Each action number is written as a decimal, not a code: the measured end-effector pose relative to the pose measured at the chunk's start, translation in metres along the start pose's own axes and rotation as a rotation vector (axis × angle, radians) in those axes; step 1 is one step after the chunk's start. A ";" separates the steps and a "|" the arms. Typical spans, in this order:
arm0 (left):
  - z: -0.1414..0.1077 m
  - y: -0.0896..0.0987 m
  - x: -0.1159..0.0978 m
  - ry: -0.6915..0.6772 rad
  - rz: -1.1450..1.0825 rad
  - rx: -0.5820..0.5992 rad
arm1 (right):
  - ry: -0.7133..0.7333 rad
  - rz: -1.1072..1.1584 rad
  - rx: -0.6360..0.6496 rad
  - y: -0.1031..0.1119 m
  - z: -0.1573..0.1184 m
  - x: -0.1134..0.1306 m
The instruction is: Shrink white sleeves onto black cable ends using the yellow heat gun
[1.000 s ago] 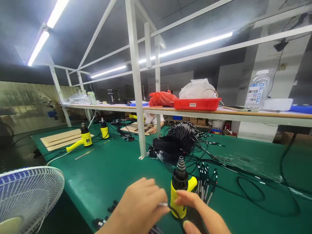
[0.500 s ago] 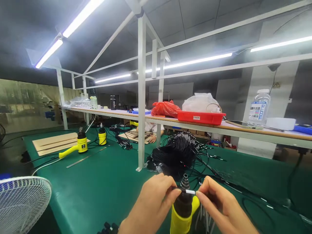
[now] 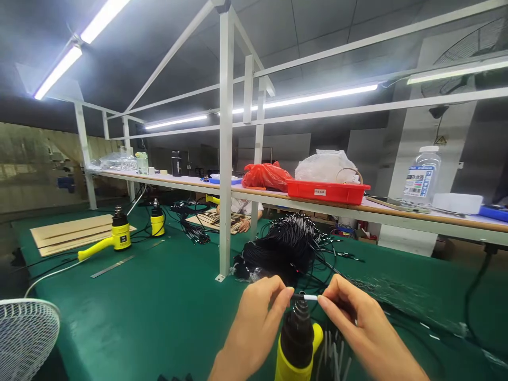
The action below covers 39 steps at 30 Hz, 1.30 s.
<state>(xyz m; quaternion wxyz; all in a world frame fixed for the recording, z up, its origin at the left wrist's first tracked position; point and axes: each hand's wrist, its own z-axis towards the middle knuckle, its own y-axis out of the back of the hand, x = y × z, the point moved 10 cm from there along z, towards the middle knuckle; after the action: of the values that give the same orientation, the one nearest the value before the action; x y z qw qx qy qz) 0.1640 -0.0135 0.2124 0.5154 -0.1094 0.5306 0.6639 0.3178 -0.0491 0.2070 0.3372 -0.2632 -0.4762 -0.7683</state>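
At the far left stood a white fan [image 3: 27, 338], cut by the frame's edge. Past it, pale boards [image 3: 71, 233] lay stacked on the green counter [image 3: 159, 307], then a yellow heat gun [image 3: 121, 235] with a metal strip [image 3: 113, 266] in front, and another yellow gun [image 3: 157, 219] farther back. A white post [image 3: 225, 159] rose next. My left grip [image 3: 256, 323] was closed, thumb against forefinger, on the black part of a cable end [image 3: 310, 298]. Behind it a heap of black cables [image 3: 278, 248] spread over the counter. The cable end lay level between my hands, crossing in front of the nearest heat gun [image 3: 297, 338] at its nozzle tip; whether they touched I could not tell. Grey tubes [image 3: 333, 354] lay just right of that gun. My right grip [image 3: 365, 323] pinched the white tip, finger and thumb together. Farther right, a clear bottle [image 3: 423, 177] stood on the shelf [image 3: 397, 217].
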 end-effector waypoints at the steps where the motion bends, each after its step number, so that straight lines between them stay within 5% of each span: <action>1: 0.002 -0.002 0.002 0.005 -0.013 -0.002 | -0.005 -0.027 -0.001 -0.002 0.002 -0.004; 10: 0.012 -0.012 0.017 0.047 -0.126 0.004 | -0.091 -0.221 0.030 -0.014 0.009 -0.019; 39: 0.018 -0.016 0.024 0.052 -0.152 -0.006 | -0.100 -0.300 -0.012 -0.014 0.012 -0.020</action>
<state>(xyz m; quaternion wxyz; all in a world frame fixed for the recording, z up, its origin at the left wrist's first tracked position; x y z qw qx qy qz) 0.1734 0.0133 0.1940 0.5502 -0.1681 0.5320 0.6213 0.3212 -0.0287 0.1895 0.1928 -0.2288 -0.5219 -0.7988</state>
